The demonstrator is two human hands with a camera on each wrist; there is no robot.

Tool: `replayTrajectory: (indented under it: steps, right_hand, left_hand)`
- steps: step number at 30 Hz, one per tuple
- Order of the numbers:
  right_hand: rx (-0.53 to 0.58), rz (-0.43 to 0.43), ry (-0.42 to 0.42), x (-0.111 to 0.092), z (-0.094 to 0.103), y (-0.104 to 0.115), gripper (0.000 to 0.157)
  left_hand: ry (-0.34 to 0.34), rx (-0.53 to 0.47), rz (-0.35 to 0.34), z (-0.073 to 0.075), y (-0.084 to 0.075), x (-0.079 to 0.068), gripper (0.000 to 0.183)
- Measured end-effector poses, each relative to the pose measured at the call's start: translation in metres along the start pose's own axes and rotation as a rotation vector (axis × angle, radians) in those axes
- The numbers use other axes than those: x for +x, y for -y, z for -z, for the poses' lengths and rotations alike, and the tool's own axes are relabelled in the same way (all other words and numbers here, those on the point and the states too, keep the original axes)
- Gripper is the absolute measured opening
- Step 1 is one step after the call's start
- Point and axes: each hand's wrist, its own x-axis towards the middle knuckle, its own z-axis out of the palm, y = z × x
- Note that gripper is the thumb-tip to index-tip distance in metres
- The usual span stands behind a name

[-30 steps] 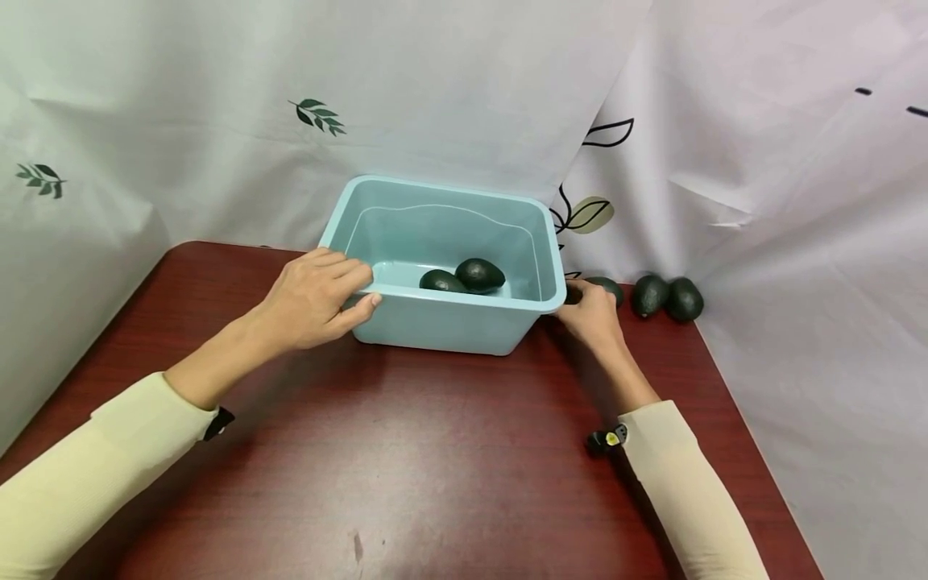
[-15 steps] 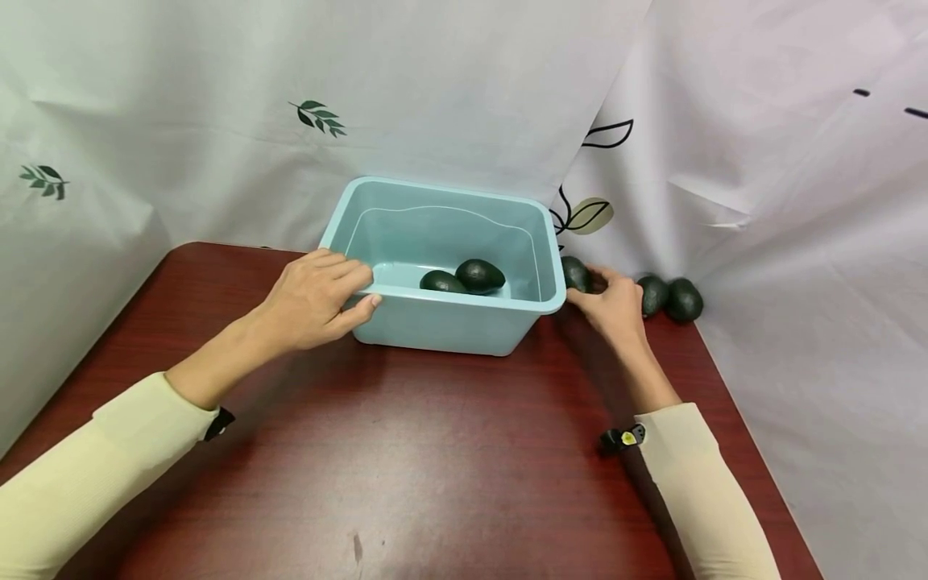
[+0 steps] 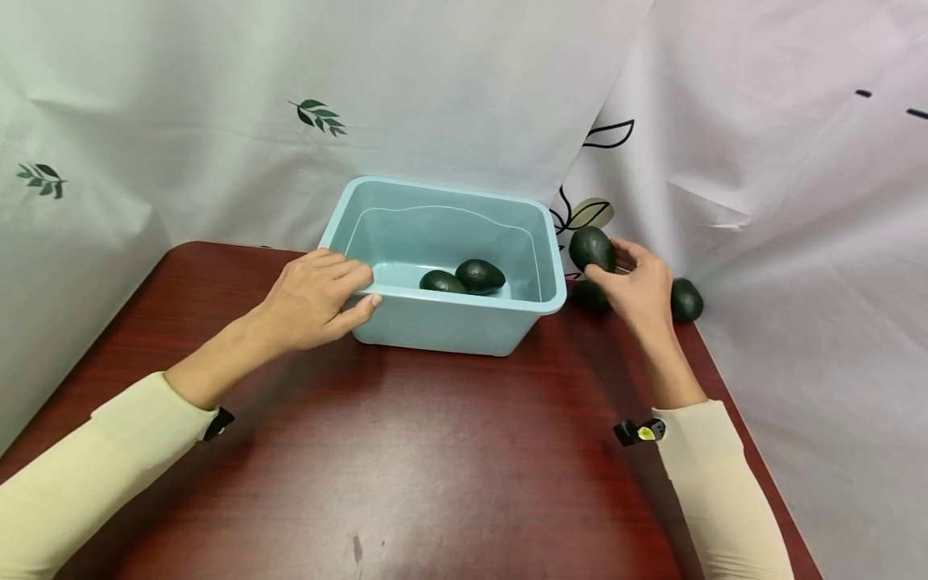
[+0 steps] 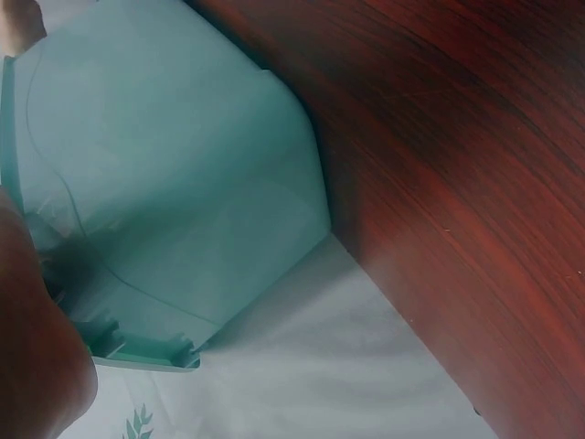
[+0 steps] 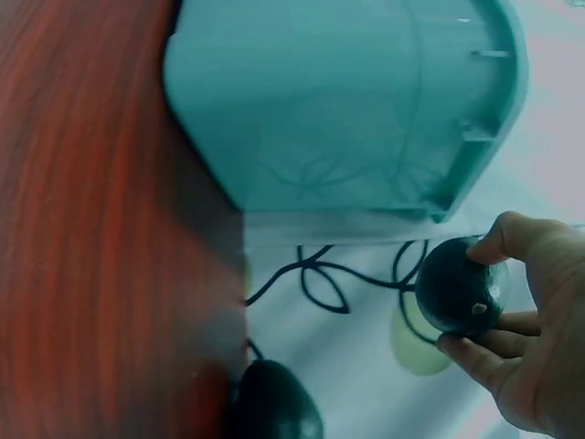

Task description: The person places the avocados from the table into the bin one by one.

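Observation:
A light blue plastic bin (image 3: 442, 322) stands on the table, with two dark green avocados (image 3: 480, 275) visible inside. My left hand (image 3: 312, 300) grips its front left corner, fingers over the rim and thumb along the outside. In the left wrist view, part of that hand (image 4: 37, 338) shows at the lower left edge. My right hand (image 3: 638, 286) holds another avocado (image 3: 591, 249) between thumb and fingers, raised just right of the bin. Below it, a second avocado (image 3: 590, 296) rests on the table, also visible in the right wrist view as a dark avocado (image 5: 274, 407).
One more avocado (image 3: 685, 300) lies at the table's right edge, by the cloth. A white cloth (image 3: 464, 97) with leaf prints hangs behind the bin and along the sides. The dark red wooden table (image 3: 435, 451) extends in front.
My right hand has picked up an avocado from beside the bin and moved up and to the right with it. One avocado is now hidden behind that hand. My left hand has not moved.

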Motion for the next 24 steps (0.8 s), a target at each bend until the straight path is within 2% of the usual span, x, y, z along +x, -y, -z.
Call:
replayTrajectory:
  steps: [13, 18, 24]
  right_hand:
    - [0.061, 0.085, -0.081, -0.002, 0.009, 0.038, 0.055]
    - [0.084, 0.144, -0.079, -0.005, 0.008, 0.05, 0.055]
    - [0.17, 0.232, -0.04, -0.011, 0.003, 0.062, 0.055]
  left_hand:
    - [0.0, -0.002, 0.0, 0.0, 0.0, 0.0, 0.039]
    - [-0.005, 0.002, -0.004, 0.0, 0.0, 0.001, 0.038]
    - [-0.008, 0.003, -0.008, -0.001, 0.0, 0.0, 0.038]
